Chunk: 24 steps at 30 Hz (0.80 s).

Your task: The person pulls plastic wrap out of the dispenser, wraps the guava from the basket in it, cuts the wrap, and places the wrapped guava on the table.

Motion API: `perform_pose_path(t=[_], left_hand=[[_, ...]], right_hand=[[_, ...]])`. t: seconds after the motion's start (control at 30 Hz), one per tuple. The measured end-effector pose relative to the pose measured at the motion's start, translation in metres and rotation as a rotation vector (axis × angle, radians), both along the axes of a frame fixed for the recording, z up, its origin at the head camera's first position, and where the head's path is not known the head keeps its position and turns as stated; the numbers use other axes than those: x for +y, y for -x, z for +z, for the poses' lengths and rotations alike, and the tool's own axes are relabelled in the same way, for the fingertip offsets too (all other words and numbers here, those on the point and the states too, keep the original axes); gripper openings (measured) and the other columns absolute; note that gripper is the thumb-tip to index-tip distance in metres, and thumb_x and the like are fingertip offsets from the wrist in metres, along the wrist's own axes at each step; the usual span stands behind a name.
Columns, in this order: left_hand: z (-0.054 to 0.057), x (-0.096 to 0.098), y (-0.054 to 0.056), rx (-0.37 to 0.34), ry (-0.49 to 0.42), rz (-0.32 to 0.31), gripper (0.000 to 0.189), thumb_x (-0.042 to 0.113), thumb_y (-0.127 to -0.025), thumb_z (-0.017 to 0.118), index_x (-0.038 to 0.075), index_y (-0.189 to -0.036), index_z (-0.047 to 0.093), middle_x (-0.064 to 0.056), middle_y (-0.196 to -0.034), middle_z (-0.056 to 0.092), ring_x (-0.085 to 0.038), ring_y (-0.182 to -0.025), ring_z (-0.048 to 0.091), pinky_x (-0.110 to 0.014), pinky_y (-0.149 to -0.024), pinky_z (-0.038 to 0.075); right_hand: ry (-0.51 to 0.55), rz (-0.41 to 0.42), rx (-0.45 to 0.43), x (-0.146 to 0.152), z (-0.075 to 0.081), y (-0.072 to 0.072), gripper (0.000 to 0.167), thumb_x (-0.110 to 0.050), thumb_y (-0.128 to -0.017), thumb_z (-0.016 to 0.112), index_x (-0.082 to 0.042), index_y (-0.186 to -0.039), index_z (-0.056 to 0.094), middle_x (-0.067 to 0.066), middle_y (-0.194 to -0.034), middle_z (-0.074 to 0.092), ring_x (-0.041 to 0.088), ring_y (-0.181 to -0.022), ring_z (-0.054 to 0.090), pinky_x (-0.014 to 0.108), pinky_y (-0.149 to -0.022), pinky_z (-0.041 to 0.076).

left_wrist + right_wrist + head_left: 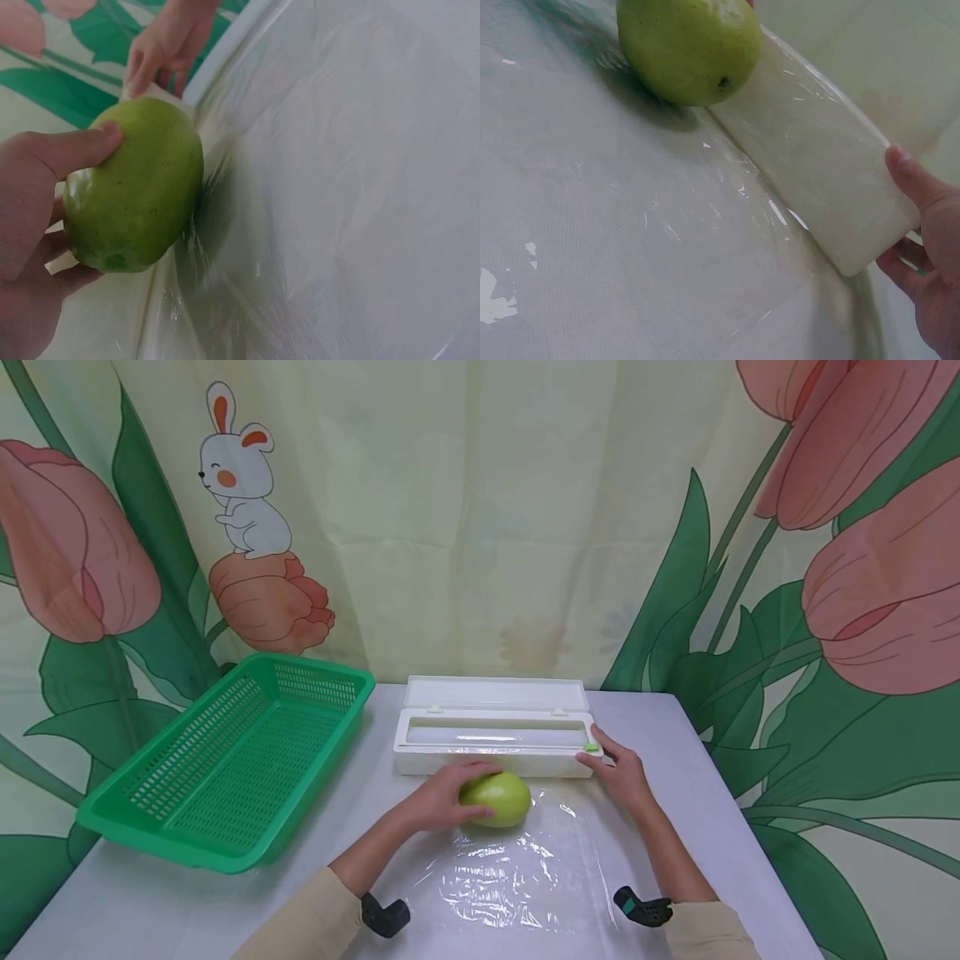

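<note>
Our left grip (452, 797) curls round a glossy green oval fruit (504, 799) at the twelve-o'clock end of clear plastic film (498, 885), apparently steadying it; our right grip (619, 770) braces a long white plastic box (422, 763), seemingly against shifting, at three o'clock.

The basket (236, 768) stands on the left part of the table (697, 793), left of the dispenser (420, 763). The dispenser lies crosswise towards the rear edge, its lid (495, 695) raised at the back and the roll (480, 736) inside. The film (510, 885) spreads over the table before the dispenser. The fruit (506, 800) is over the film, just before the dispenser, between the fingers of the left hand (441, 798). The right hand (622, 777) touches the dispenser's right end. The backdrop (487, 527) hangs behind the table.
</note>
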State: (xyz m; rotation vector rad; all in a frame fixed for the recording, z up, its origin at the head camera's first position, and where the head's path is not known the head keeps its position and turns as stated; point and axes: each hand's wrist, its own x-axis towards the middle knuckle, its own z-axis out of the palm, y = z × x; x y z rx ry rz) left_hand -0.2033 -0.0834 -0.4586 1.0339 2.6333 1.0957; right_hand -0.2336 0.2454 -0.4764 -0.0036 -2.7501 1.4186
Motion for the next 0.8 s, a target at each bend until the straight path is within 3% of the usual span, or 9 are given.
perform_pose_path(t=[0.27,0.53,0.8], left_hand=[[0.0003,-0.0012,-0.0013,0.043,-0.014,0.067,0.063,0.029,-0.082,0.077,0.019,-0.139,0.051,-0.004,-0.142,0.050,-0.028,-0.130,0.048,-0.047,-0.107,0.043],[-0.0051,-0.0003,-0.0025,0.115,0.022,0.118,0.062,0.033,-0.078,0.080,0.021,-0.135,0.057,0.001,-0.137,0.052,-0.022,-0.129,0.048,-0.042,-0.104,0.047],[-0.0016,0.0005,-0.0015,0.148,0.021,0.119,0.062,0.032,-0.075,0.083,0.020,-0.131,0.060,0.000,-0.135,0.055,-0.024,-0.127,0.051,-0.041,-0.103,0.047]], right_hand=[[0.028,0.011,0.003,0.0003,-0.0002,-0.0012,0.075,-0.037,-0.088,0.069,-0.017,-0.150,0.032,0.008,-0.157,0.029,0.032,-0.145,0.031,0.050,-0.111,0.038],[0.023,0.016,0.004,-0.0005,-0.0014,-0.0011,0.076,-0.039,-0.088,0.069,-0.017,-0.151,0.032,0.007,-0.157,0.029,0.032,-0.145,0.030,0.051,-0.111,0.038],[-0.002,0.034,0.004,0.0018,-0.0003,-0.0013,0.079,-0.041,-0.087,0.069,-0.019,-0.152,0.029,0.008,-0.158,0.027,0.033,-0.145,0.029,0.051,-0.110,0.039]])
